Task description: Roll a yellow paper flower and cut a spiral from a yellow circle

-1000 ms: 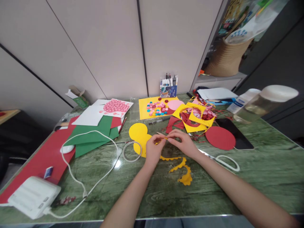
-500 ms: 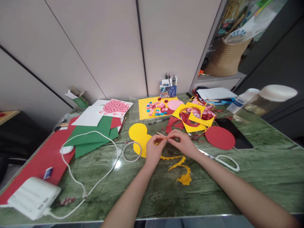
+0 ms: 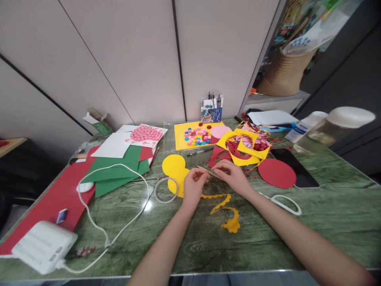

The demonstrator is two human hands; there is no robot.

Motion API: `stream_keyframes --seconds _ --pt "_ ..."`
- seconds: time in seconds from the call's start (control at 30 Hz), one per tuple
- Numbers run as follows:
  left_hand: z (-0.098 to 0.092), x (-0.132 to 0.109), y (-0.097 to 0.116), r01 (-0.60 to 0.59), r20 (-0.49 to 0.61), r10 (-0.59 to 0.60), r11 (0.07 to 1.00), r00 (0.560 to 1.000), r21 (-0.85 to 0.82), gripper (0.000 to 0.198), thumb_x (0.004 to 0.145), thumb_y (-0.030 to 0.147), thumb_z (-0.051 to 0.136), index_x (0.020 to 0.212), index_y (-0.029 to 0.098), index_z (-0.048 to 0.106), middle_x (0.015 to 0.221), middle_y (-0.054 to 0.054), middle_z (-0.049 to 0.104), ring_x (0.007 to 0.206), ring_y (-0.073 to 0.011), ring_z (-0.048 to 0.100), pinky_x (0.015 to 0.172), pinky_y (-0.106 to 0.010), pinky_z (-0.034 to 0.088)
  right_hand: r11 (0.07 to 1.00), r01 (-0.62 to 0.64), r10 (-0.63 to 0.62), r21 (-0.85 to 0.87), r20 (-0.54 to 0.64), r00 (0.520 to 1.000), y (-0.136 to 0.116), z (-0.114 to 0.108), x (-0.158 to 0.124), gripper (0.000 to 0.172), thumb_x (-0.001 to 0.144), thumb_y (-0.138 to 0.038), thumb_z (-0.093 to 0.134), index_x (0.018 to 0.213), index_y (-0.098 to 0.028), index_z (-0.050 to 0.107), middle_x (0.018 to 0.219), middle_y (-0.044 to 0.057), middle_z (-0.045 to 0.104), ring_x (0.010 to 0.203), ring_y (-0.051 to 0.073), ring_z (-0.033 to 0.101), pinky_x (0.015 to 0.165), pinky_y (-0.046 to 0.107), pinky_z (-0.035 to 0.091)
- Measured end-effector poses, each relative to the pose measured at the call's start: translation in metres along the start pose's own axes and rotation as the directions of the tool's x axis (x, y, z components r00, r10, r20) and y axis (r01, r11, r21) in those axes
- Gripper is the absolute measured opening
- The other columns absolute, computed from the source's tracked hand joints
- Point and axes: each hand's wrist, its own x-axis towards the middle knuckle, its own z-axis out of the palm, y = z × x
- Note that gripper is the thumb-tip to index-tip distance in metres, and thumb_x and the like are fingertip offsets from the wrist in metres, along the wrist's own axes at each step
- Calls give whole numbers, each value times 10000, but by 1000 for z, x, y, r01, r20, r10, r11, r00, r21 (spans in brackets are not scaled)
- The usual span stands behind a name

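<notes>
My left hand (image 3: pixel 194 186) and my right hand (image 3: pixel 233 175) meet over the green marble table (image 3: pixel 297 234). Both pinch a thin wooden stick (image 3: pixel 208 171) that lies between their fingertips; a bit of yellow paper seems wound on it, too small to be sure. A scalloped yellow paper strip (image 3: pixel 224 206) trails on the table just below my hands. To the left of my left hand lie a yellow paper shape of joined circles (image 3: pixel 174 169) and a ring of tape (image 3: pixel 166 190).
White-handled scissors (image 3: pixel 282 201) lie by my right forearm. A red paper circle (image 3: pixel 276 173) rests on a black tablet (image 3: pixel 297 167). Yellow and red offcuts (image 3: pixel 244 146), green and red sheets (image 3: pixel 119 169), a white charger (image 3: pixel 44 246) with cable, a marker holder (image 3: pixel 210 109) and a jar (image 3: pixel 333 129) surround the middle.
My hands have stayed in place and kept working the stick; my right fingers have slid slightly along it. The view has barely shifted.
</notes>
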Motion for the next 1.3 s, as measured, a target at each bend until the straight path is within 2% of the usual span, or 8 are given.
stream_keyframes --seconds 0.13,0.27,0.4,0.53,0.63,0.7,0.9,1.3 --pt "-1 1 -1 20 -9 -21 998 1000 -52 162 668 269 679 744 160 586 729 -25 656 679 -139 632 648 -262 504 993 -64 62 -99 -30 998 9 -10 4 162 841 -283 525 787 -190 646 796 51 644 724 188 588 641 301 451" --pt "-2 1 1 28 -21 -29 996 999 -88 179 677 280 677 761 158 575 762 -30 672 682 -134 642 659 -261 503 979 -69 81 -193 55 995 13 -13 3 103 712 -276 670 647 -204 637 657 10 583 597 166 532 560 268 382" --pt "-2 1 2 32 -32 -35 994 999 -109 181 698 291 658 778 164 557 808 -42 685 693 -134 652 658 -259 501 973 -89 118 -215 125 985 18 -12 -1 176 626 -237 736 538 -211 586 545 -10 556 507 151 494 498 250 307" --pt "-1 1 2 39 -28 -42 993 999 -108 189 684 276 668 780 167 548 762 -34 682 668 -134 650 646 -256 498 976 -158 180 -151 145 973 18 -16 -1 198 694 -280 679 544 -213 570 473 -11 562 424 143 491 438 244 282" --pt "-1 1 1 33 -18 -35 995 999 -92 183 687 254 663 792 167 540 759 -27 674 668 -132 649 643 -252 499 980 -197 198 -24 174 965 9 -20 1 243 800 -364 558 615 -206 559 459 -18 577 369 136 504 397 237 326" --pt "0 0 1 23 -13 -24 997 1000 -71 163 699 239 648 796 168 539 764 -24 669 673 -131 648 642 -250 500 976 -199 181 88 175 968 0 -21 2 251 855 -379 469 686 -203 528 509 -16 607 385 136 540 398 234 384" --pt "3 -3 2 -37 3 37 998 999 40 81 701 176 624 756 161 566 729 -17 650 675 -141 635 663 -265 500 944 -92 104 317 -20 994 -16 -13 -5 103 898 -340 398 894 -238 416 717 3 613 583 166 613 568 298 508" --pt "7 -7 3 -76 12 75 993 997 90 65 700 151 610 748 163 568 713 -8 642 685 -139 633 686 -271 505 954 -66 75 293 -18 997 -12 -6 -11 33 880 -267 469 891 -235 470 747 18 625 622 189 627 601 320 494"
